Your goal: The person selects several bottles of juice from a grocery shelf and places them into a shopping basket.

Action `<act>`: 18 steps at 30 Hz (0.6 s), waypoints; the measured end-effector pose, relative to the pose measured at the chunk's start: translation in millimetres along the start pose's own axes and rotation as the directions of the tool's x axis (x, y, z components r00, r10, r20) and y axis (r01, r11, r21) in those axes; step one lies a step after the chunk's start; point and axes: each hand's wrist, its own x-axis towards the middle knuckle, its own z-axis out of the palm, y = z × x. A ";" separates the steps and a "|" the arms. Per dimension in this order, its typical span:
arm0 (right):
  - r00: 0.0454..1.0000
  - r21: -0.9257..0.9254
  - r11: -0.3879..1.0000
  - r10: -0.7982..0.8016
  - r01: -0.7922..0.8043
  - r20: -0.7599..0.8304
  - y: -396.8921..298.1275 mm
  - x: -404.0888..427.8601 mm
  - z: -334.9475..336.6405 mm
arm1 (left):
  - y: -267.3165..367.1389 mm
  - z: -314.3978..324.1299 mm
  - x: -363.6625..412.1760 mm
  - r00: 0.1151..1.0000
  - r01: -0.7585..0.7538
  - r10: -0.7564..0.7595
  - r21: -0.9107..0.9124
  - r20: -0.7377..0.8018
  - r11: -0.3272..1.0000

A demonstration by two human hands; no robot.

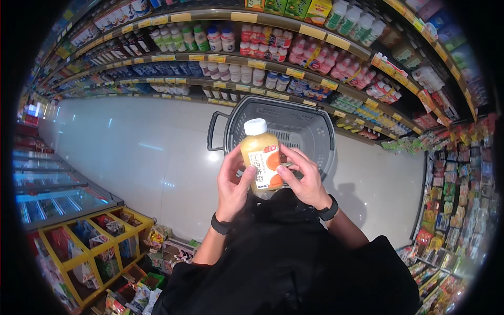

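A plastic bottle of orange juice (261,157) with a white screw cap is held up between both hands, its printed label turned towards me. My left hand (233,179) grips its left side, thumb on the label's edge. On the opposite side my right hand (302,173) presses the lower label with the thumb, fingers behind the bottle. Below the bottle stands a grey plastic shopping basket (311,134) with perforated walls and a dark handle (212,132) out to the left. What I can see of the basket's inside is bare; the bottle and hands cover the nearer part.
Ahead, curved-looking shelves (220,55) carry bottled drinks and yoghurt packs above yellow price tags. Packaged snacks hang on a rack (453,189) at the right. A yellow-framed bin display (94,244) stands lower left, near glass-topped freezers (67,201). Pale glossy floor (157,149) lies between them.
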 end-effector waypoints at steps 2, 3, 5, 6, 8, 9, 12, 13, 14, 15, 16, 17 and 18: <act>1.000 -0.019 1.000 0.002 -0.002 -0.028 -1.2 0.1 9.8 | 2.2 -8.9 4.4 0.996 0.061 -0.059 -0.024 0.064 0.998; 0.999 -0.011 1.000 0.003 -0.003 -0.054 -2.3 -1.3 14.5 | 3.1 -12.7 6.1 0.995 0.068 -0.066 -0.029 0.079 0.997; 0.996 -0.008 1.000 0.011 -0.012 -0.094 -4.9 -4.0 21.1 | 4.0 -18.2 9.4 0.991 0.072 -0.071 -0.004 0.115 0.997; 0.993 -0.013 1.000 0.017 -0.018 -0.115 -5.7 -5.2 23.2 | 3.8 -19.2 11.6 0.989 0.079 -0.077 -0.008 0.129 0.997; 0.988 -0.023 0.999 0.028 -0.032 -0.150 -6.3 -8.9 26.2 | 3.1 -18.8 15.1 0.987 0.072 -0.066 -0.037 0.144 0.997; 0.984 -0.016 0.999 0.046 -0.049 -0.172 -5.1 -10.8 27.4 | 2.2 -18.5 16.7 0.985 0.078 -0.071 -0.041 0.160 0.996; 0.973 -0.017 0.997 0.072 -0.078 -0.218 -0.5 -15.9 26.9 | 0.4 -15.5 19.9 0.975 0.110 -0.100 -0.042 0.197 0.993; 0.971 -0.022 0.996 0.078 -0.085 -0.227 0.0 -18.0 26.0 | 0.9 -14.1 20.5 0.970 0.125 -0.115 -0.035 0.212 0.992; 0.968 -0.022 0.996 0.083 -0.091 -0.236 -1.3 -19.4 24.2 | 1.1 -12.5 21.2 0.965 0.139 -0.129 -0.027 0.226 0.990; 0.966 -0.059 0.992 0.094 -0.111 -0.241 -2.7 -20.4 21.9 | 0.5 -10.6 21.3 0.964 0.144 -0.134 -0.025 0.231 0.989; 0.964 -0.095 0.987 0.103 -0.130 -0.244 -3.1 -21.6 19.9 | -0.1 -8.0 21.3 0.963 0.134 -0.128 -0.013 0.236 0.991; 0.964 -0.091 0.987 0.106 -0.131 -0.244 -1.6 -23.3 18.3 | -0.4 -6.1 20.9 0.964 0.124 -0.120 0.000 0.239 0.992; 0.961 -0.080 0.988 0.109 -0.134 -0.254 1.5 -24.3 15.6 | -2.3 -4.1 21.1 0.964 0.123 -0.120 0.003 0.238 0.992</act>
